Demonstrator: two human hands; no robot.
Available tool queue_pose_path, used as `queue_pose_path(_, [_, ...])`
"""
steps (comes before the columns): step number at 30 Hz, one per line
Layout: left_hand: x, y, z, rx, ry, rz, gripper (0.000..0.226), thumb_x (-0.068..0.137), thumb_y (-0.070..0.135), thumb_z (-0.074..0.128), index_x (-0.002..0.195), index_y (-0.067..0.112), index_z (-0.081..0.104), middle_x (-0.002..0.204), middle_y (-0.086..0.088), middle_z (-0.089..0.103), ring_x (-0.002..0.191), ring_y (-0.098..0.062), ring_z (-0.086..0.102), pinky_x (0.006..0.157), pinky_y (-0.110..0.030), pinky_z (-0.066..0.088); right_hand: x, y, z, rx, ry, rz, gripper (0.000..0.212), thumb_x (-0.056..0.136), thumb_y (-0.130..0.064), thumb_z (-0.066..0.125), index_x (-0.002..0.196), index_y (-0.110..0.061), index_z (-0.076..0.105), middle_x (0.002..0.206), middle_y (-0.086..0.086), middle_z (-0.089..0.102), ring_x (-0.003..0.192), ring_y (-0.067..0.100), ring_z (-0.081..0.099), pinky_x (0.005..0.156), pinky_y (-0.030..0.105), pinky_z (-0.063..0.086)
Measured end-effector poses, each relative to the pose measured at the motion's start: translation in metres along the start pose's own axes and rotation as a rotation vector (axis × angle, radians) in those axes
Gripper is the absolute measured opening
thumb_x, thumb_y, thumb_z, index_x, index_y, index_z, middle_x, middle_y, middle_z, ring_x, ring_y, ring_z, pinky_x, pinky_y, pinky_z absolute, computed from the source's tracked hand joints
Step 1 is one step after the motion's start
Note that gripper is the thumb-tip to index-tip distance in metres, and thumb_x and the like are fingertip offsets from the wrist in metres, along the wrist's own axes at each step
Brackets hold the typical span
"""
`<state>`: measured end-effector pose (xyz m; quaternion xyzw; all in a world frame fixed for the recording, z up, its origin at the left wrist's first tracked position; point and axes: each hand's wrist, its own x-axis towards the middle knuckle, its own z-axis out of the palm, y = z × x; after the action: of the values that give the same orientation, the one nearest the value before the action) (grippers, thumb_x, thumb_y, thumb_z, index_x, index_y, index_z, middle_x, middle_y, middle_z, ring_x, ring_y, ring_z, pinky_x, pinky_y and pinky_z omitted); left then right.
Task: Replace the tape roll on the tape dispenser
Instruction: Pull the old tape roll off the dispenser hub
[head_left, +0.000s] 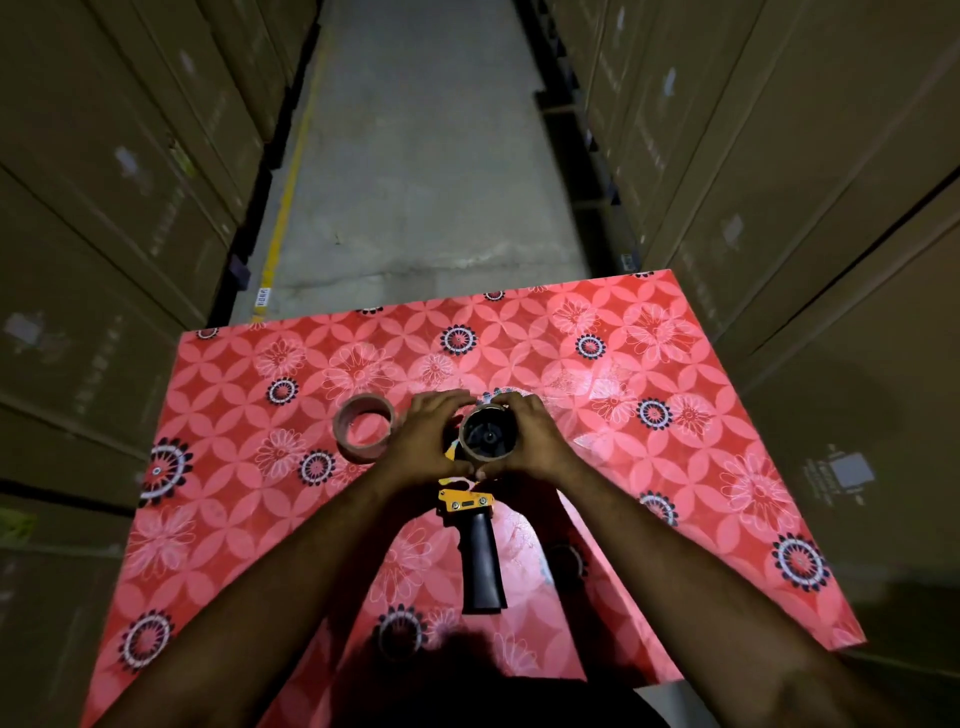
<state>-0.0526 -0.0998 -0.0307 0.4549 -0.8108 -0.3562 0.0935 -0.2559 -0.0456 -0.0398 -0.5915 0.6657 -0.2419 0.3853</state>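
A tape dispenser (470, 514) with a yellow body and a black handle is seen lying near the middle of the tabletop (649, 364), which is covered in a red floral pattern; its handle is pointed toward the near edge. A brown cardboard core (488, 435) is seated on the dispenser's black hub, at the end farther from the near edge; little or no tape can be made out on it. The core is enclosed from both sides by the two hands; the left hand (428, 434) is curled against its left side and the right hand (530, 439) against its right side, so that each grip is closed about the core, with the thumbs brought together at its near rim. A fuller tape roll (363, 427), reddish-brown, is laid flat on the tabletop just beside the left hand, toward the left edge; whether it is touched by the hand cannot be told. Stacked cardboard boxes (130, 171) are seen along both sides of a concrete aisle (415, 156) beyond the far edge; a yellow line (283, 218) is painted along the aisle's left side.
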Motion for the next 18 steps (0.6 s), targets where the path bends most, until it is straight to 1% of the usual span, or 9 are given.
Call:
queue_pose_path(2, [0.0004,0.0009,0.0015,-0.226,-0.011,-0.056,0.094,0.063,0.013,0.098,0.146,0.024,0.055,0.142,-0.001,0.057,0.127,-0.019,0.060,0.097,-0.019,0.054,0.0006,0.0003,-0.0009,-0.024,0.019,-0.005,0.105,0.049,-0.032,0.100,0.139,-0.017,0.049,0.129,0.008,0.047,0.114,0.016,0.046,0.094,0.022,0.039])
queue_pose_path(3, [-0.0001,0.0005,0.0026,-0.326,-0.010,-0.098,0.090,0.062,0.003,0.096,0.141,0.027,0.059,0.138,0.000,0.060,0.123,-0.019,0.065,0.090,-0.015,0.057,0.0009,0.0000,-0.0010,-0.030,0.029,0.002,0.102,0.049,-0.032,0.100,0.138,-0.017,0.050,0.128,0.008,0.048,0.114,0.017,0.048,0.092,0.021,0.039])
queue_pose_path(6, [-0.0039,0.0027,0.0047,-0.504,0.019,-0.178,0.083,0.060,-0.010,0.086,0.126,0.037,0.070,0.130,0.002,0.064,0.116,-0.021,0.070,0.082,-0.038,0.067,-0.0006,-0.0015,0.0002,-0.020,0.049,0.005,0.098,0.050,-0.035,0.096,0.136,-0.017,0.053,0.125,0.007,0.051,0.114,0.019,0.052,0.090,0.021,0.040])
queue_pose_path(8, [-0.0033,0.0024,0.0063,-0.535,0.045,-0.183,0.081,0.059,-0.016,0.082,0.122,0.034,0.073,0.127,0.000,0.064,0.113,-0.023,0.071,0.076,-0.042,0.068,-0.0004,-0.0025,-0.0006,0.000,0.052,0.006,0.095,0.052,-0.034,0.095,0.136,-0.017,0.055,0.125,0.007,0.052,0.114,0.020,0.053,0.090,0.022,0.041])
queue_pose_path(11, [-0.0054,0.0073,0.0071,-0.704,0.037,-0.257,0.071,0.063,-0.024,0.078,0.114,0.026,0.075,0.123,-0.005,0.064,0.111,-0.028,0.069,0.068,-0.054,0.067,0.0005,-0.0034,-0.0039,0.032,0.019,0.006,0.094,0.054,-0.028,0.095,0.138,-0.019,0.056,0.129,0.008,0.054,0.120,0.024,0.055,0.094,0.024,0.042])
queue_pose_path(13, [-0.0053,0.0083,0.0058,-0.728,0.029,-0.262,0.067,0.064,-0.023,0.079,0.111,0.025,0.073,0.123,-0.005,0.065,0.113,-0.027,0.067,0.065,-0.055,0.066,-0.0014,-0.0043,-0.0064,0.103,-0.007,-0.004,0.097,0.050,-0.035,0.091,0.140,-0.021,0.056,0.134,0.006,0.058,0.124,0.021,0.057,0.100,0.027,0.048])
queue_pose_path(15, [-0.0039,0.0065,0.0029,-0.717,0.015,-0.249,0.067,0.065,-0.021,0.081,0.111,0.026,0.070,0.124,-0.003,0.067,0.115,-0.025,0.067,0.066,-0.046,0.067,-0.0046,-0.0028,-0.0077,0.160,-0.034,-0.011,0.099,0.050,-0.044,0.084,0.142,-0.022,0.054,0.137,0.000,0.059,0.126,0.015,0.058,0.104,0.029,0.049])
queue_pose_path(16, [-0.0028,0.0060,0.0014,-0.688,0.008,-0.230,0.069,0.064,-0.018,0.083,0.114,0.027,0.070,0.124,-0.001,0.068,0.116,-0.024,0.067,0.068,-0.041,0.067,-0.0060,-0.0016,-0.0069,0.162,-0.044,-0.014,0.101,0.051,-0.046,0.084,0.143,-0.021,0.051,0.137,0.000,0.059,0.127,0.014,0.057,0.105,0.028,0.049])
queue_pose_path(18, [-0.0011,0.0054,0.0021,-0.622,-0.009,-0.193,0.079,0.060,-0.010,0.087,0.126,0.028,0.068,0.126,0.004,0.072,0.117,-0.020,0.070,0.082,-0.043,0.067,-0.0070,-0.0001,-0.0032,0.128,-0.014,0.010,0.109,0.049,-0.047,0.088,0.146,-0.018,0.046,0.140,0.004,0.054,0.128,0.018,0.054,0.106,0.028,0.046])
